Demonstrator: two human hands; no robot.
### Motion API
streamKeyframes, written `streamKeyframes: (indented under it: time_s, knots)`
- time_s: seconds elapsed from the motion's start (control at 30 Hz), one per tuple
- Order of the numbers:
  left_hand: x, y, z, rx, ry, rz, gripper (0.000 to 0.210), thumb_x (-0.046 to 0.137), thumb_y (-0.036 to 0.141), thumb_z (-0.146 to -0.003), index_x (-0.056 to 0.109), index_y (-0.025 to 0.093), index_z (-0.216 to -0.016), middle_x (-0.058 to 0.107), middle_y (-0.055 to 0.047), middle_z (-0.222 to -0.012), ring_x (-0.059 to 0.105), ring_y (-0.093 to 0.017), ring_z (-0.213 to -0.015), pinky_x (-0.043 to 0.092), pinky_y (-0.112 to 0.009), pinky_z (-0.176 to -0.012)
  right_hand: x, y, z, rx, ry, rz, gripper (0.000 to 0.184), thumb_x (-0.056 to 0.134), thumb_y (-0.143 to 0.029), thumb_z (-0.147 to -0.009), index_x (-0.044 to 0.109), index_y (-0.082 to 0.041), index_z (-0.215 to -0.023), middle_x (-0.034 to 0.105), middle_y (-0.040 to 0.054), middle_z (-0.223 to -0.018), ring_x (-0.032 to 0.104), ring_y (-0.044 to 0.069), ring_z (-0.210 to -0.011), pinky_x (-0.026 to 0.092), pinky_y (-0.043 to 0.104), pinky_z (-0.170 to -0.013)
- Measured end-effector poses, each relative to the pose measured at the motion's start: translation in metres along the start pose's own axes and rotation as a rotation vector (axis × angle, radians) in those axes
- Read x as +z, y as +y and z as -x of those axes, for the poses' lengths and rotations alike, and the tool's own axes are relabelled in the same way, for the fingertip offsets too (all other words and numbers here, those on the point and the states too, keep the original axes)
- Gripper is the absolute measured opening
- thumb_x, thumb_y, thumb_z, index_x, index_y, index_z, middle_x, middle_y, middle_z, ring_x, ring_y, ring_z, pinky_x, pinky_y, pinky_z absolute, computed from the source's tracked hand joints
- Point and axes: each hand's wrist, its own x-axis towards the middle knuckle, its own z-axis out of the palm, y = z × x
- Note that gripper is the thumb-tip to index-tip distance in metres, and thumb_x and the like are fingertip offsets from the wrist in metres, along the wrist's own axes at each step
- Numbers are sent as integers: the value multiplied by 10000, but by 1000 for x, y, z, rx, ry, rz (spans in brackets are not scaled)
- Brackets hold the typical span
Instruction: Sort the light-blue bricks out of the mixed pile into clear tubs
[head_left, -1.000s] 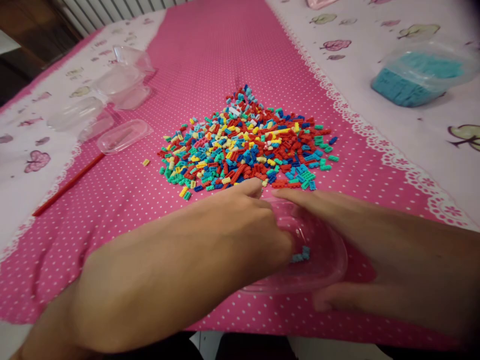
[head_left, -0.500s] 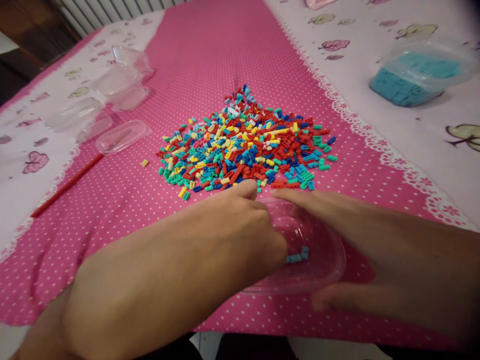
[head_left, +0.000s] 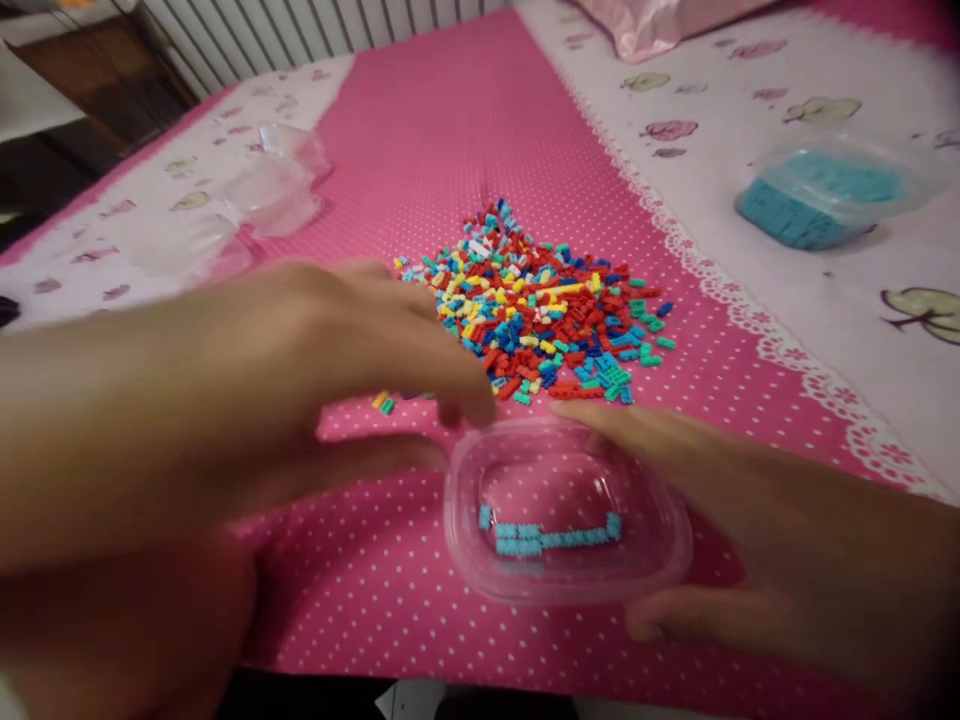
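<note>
A clear plastic container (head_left: 457,540) sits near the table's front edge, with several light-blue toy bricks (head_left: 519,540) on its bottom, some in a row. My right hand (head_left: 697,480) cups its right end, fingers along the far rim and thumb by the near side. Just off the left rim hovers my left hand (head_left: 360,350), blurred, its thumb and fingers apart and no object visible between them. Beyond the container lies a heap of small multicoloured bricks (head_left: 540,300), its left part hidden behind my left hand.
Another clear tub (head_left: 817,195) filled with blue bricks stands at the right. Empty clear containers (head_left: 270,190) are grouped at the far left. A pink shiny bag (head_left: 660,25) lies at the back. The table wears a pink dotted cloth (head_left: 420,110).
My left hand has moved left, out of the container, and its fingers have spread. The bricks inside are now uncovered. My right hand stays at the container's right end. The view has shifted slightly.
</note>
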Motion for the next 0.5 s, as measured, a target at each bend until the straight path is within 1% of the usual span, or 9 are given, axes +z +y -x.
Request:
streamKeyframes:
  time_s: [0.03,0.1,0.13,0.17,0.2,0.27,0.37,0.43,0.5]
  knots:
    - [-9,-15,5,-21,62,-75,267,561,483,-884,721,343,-1046,706,68,-905,644,-135,-772,482,-245,-745,1,1,1,4,13,4,957,793,-558,-687,404,-345,-1534,501,49,-1531,518,407,-1346,452,555,-1121]
    - [-17,-46,13,-230,178,-222,312,526,452,-896,708,300,-1100,701,61,-866,623,-127,-737,446,-252,-746,4,3,3,3,42,11,983,811,-519,-679,381,-342,-1545,481,58,-1546,507,409,-1355,443,552,-1129]
    - [-17,-62,15,-316,195,-260,327,526,435,-889,708,266,-1102,705,48,-861,621,-127,-736,434,-249,-736,6,4,4,3,34,16,997,820,-504,-677,370,-336,-1551,473,68,-1551,504,407,-1358,442,550,-1129]
    - [-13,-78,16,-423,159,-275,317,538,389,-883,704,242,-1110,714,32,-890,623,-129,-748,431,-247,-740,7,5,4,6,20,24,1003,823,-489,-681,360,-328,-1556,465,79,-1556,502,404,-1361,442,548,-1128]
    - [-7,-92,15,-492,131,-260,297,583,349,-847,709,228,-1087,725,13,-900,630,-138,-749,428,-240,-712,8,6,4,10,7,32,1003,820,-474,-692,347,-320,-1563,456,89,-1562,496,401,-1367,438,546,-1131]
    - [9,-116,10,-566,30,-181,263,620,301,-832,717,204,-1056,738,-15,-916,648,-150,-776,417,-229,-683,9,9,5,11,-12,54,1015,812,-460,-707,309,-315,-1578,429,96,-1579,479,394,-1383,426,541,-1140]
    - [30,-135,2,-652,50,-173,208,615,209,-808,737,172,-973,744,-41,-873,636,-154,-738,384,-229,-652,12,14,6,6,-26,95,1062,804,-458,-711,234,-334,-1598,370,82,-1612,437,387,-1415,406,544,-1152]
    - [36,-138,1,-670,72,-164,206,601,180,-794,743,172,-943,747,-40,-852,630,-150,-713,372,-225,-635,14,18,7,12,-54,125,1041,778,-442,-743,198,-355,-1603,344,63,-1625,406,380,-1436,385,554,-1163]
    - [35,-134,1,-655,72,-131,186,617,191,-779,749,184,-911,752,-25,-839,634,-141,-707,366,-212,-616,16,22,8,3,-47,138,1016,757,-437,-762,190,-369,-1602,340,49,-1626,392,383,-1441,370,569,-1166]
